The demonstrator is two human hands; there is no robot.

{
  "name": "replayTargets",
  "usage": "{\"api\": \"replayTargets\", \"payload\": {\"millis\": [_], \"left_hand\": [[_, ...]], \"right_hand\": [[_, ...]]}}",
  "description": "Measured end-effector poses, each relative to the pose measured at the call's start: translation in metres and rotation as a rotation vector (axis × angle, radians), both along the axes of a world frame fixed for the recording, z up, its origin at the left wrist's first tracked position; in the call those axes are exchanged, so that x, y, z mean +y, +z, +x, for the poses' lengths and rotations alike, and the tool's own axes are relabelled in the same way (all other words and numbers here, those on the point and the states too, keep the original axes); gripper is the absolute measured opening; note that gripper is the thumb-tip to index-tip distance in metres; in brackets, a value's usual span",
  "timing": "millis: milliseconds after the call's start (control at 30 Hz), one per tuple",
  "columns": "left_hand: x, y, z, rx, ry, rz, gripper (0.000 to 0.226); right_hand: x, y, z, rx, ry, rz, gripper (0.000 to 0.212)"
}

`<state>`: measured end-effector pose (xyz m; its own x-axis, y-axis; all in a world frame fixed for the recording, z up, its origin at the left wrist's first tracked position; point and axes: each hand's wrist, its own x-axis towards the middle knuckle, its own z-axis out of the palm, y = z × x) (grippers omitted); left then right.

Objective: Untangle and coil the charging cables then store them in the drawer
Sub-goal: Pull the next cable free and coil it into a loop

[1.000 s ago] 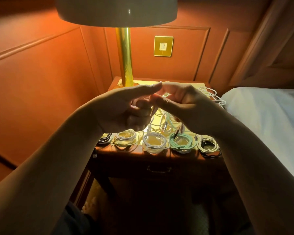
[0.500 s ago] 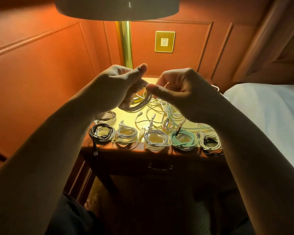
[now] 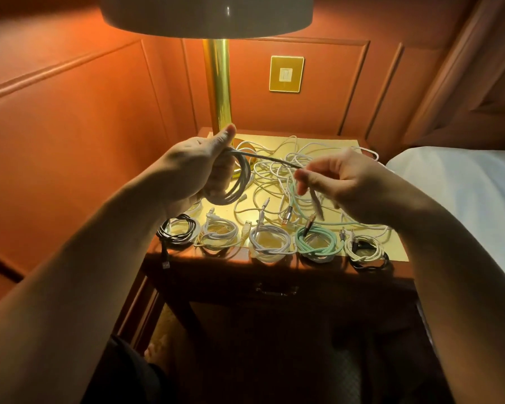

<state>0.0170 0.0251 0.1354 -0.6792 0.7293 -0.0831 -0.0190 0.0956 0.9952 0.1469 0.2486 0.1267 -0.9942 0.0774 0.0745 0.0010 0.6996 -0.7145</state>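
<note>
A grey cable is being coiled above the counter: its finished loops are gathered in the left hand, whose grip is closed round the bundle with the thumb laid over the top, apparently so that the turns cannot spring apart. From that bundle a free length is led across to the right hand, where it is pinched in a narrow grip between thumb and fingertips; the tail with its plug hangs below that hand. The strand is held fairly taut between the two hands, which is judged to keep it straight and free of twist for the next turn. Behind, a tangle of white cables is spread loosely over the counter, not yet sorted. Along the front edge, finished coils have been laid side by side: a black coil, two white coils, a mint-green coil and a cream coil, probably kept there for easy transfer. The drawer below is closed, so nothing appears to have been stored.
</note>
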Motion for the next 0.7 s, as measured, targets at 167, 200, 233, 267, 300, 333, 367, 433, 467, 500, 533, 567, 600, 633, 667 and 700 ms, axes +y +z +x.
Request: {"api": "replayTargets", "payload": {"millis": [167, 200, 233, 267, 300, 333, 367, 433, 467, 500, 533, 567, 600, 633, 667, 700], "left_hand": [[0.011, -0.004, 0.005, -0.206, 0.024, 0.099, 0.062], [0.013, -0.005, 0.007, -0.234, 0.035, 0.108, 0.063], [0.015, -0.005, 0.010, -0.261, 0.043, 0.115, 0.064], [0.018, -0.005, 0.012, -0.286, 0.045, 0.123, 0.065], [0.020, -0.005, 0.014, -0.305, 0.044, 0.131, 0.065], [0.022, -0.006, 0.016, -0.322, 0.042, 0.137, 0.065], [0.024, -0.006, 0.017, -0.341, 0.041, 0.141, 0.064], [0.028, -0.007, 0.019, -0.389, 0.034, 0.155, 0.060], [0.030, -0.009, 0.020, -0.408, 0.025, 0.166, 0.059], [0.032, -0.010, 0.019, -0.421, 0.018, 0.176, 0.058], [0.034, -0.012, 0.020, -0.431, 0.020, 0.186, 0.058], [0.035, -0.012, 0.020, -0.440, 0.033, 0.194, 0.058], [0.036, -0.013, 0.019, -0.453, 0.053, 0.203, 0.058], [0.037, -0.014, 0.018, -0.473, 0.076, 0.216, 0.057], [0.037, -0.015, 0.017, -0.498, 0.095, 0.232, 0.055], [0.037, -0.015, 0.016, -0.526, 0.106, 0.250, 0.050]], "right_hand": [[-0.011, -0.010, -0.007, 0.015, 0.027, -0.549, 0.024], [-0.013, -0.012, -0.008, 0.015, 0.021, -0.602, 0.025], [-0.014, -0.014, -0.009, 0.013, 0.021, -0.663, 0.026], [-0.015, -0.016, -0.010, 0.007, 0.031, -0.729, 0.026], [-0.015, -0.017, -0.011, 0.002, 0.042, -0.792, 0.025], [-0.016, -0.019, -0.012, 0.001, 0.044, -0.841, 0.025], [-0.015, -0.020, -0.012, 0.004, 0.034, -0.869, 0.024], [-0.013, -0.022, -0.013, 0.025, -0.025, -0.869, 0.024], [-0.011, -0.022, -0.013, 0.032, -0.056, -0.864, 0.024], [-0.010, -0.022, -0.013, 0.030, -0.074, -0.868, 0.024], [-0.009, -0.022, -0.012, 0.018, -0.070, -0.882, 0.024], [-0.008, -0.022, -0.011, -0.004, -0.048, -0.911, 0.022], [-0.008, -0.023, -0.010, -0.034, -0.014, -0.951, 0.021], [-0.008, -0.024, -0.008, -0.065, 0.022, -0.996, 0.018], [-0.009, -0.026, -0.007, -0.090, 0.053, -1.037, 0.016], [-0.011, -0.028, -0.006, -0.107, 0.080, -1.075, 0.016]]}}
